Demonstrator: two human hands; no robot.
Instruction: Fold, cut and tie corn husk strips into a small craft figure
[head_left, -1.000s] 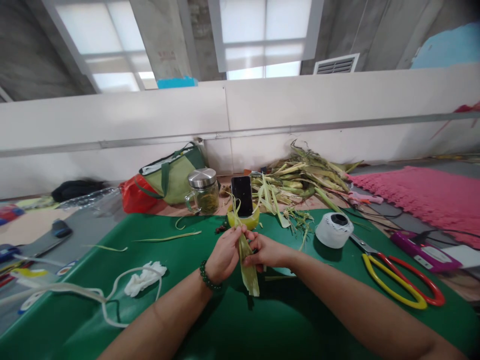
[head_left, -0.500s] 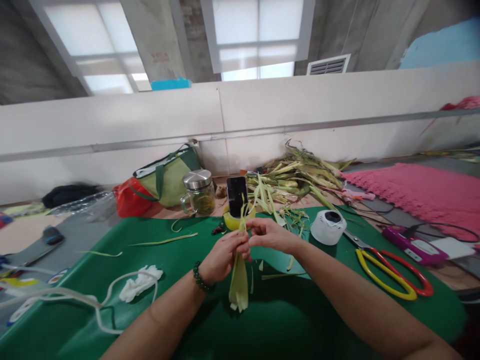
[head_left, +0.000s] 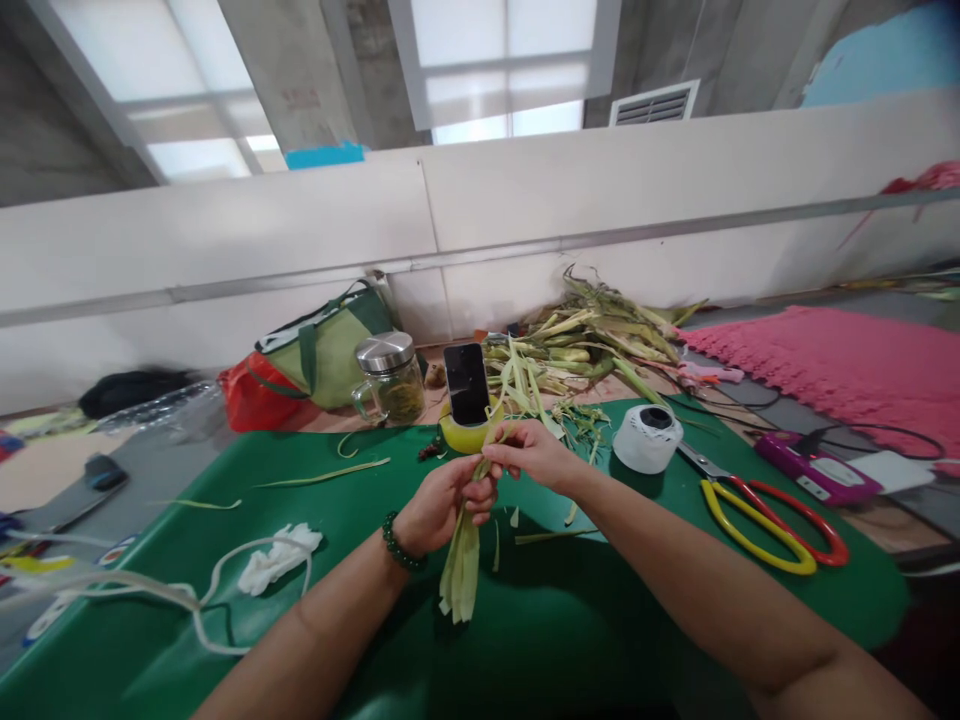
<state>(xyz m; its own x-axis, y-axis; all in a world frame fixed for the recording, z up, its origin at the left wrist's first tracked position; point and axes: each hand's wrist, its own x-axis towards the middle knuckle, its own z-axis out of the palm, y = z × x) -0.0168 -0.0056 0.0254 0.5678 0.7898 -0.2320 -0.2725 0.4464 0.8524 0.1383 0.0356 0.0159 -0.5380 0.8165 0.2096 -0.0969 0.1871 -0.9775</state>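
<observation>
Pale green corn husk strips [head_left: 460, 572] hang in a bunch from my left hand [head_left: 444, 503], their cut ends fanned out over the green mat [head_left: 555, 640]. The fingers of my left hand are closed around the upper part of the bunch. My right hand [head_left: 534, 452] pinches the top of the husks, its fingertips touching the left fingers. A green bead bracelet [head_left: 400, 543] circles my left wrist. Behind my hands a phone [head_left: 466, 384] leans upright on a yellow roll of tape [head_left: 463, 436].
Scissors with red and yellow handles [head_left: 765, 520] lie right, beside a white roll [head_left: 647, 439]. A heap of husks [head_left: 600, 330] is at the back. A glass jar [head_left: 390, 380] and green bag [head_left: 337, 350] stand back left. White tissue [head_left: 281, 558] and a cord [head_left: 202, 625] lie left.
My right hand has closed its fingers on the top of the husks. The bunch has shifted slightly left and its lower ends now spread wider. The view has moved a little.
</observation>
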